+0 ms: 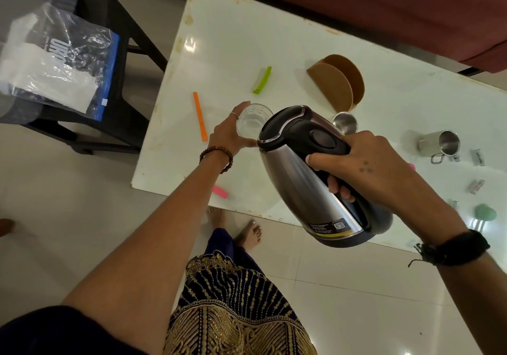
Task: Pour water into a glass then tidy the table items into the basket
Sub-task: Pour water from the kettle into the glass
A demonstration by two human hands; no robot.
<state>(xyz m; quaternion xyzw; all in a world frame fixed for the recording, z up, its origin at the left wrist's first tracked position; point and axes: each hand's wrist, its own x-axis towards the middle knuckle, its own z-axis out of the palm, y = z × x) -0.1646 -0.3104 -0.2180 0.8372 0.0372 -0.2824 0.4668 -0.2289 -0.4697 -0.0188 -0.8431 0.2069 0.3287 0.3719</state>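
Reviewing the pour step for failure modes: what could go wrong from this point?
1. The kettle is tilted steeply over the glass and its body hides the spout, so the stream may miss the rim or overfill.
2. The left hand wraps the glass right under the spout; if the water is hot, a splash could hit its fingers.
3. The steel cup stands just beside the kettle and could get knocked as the right hand swings it back.
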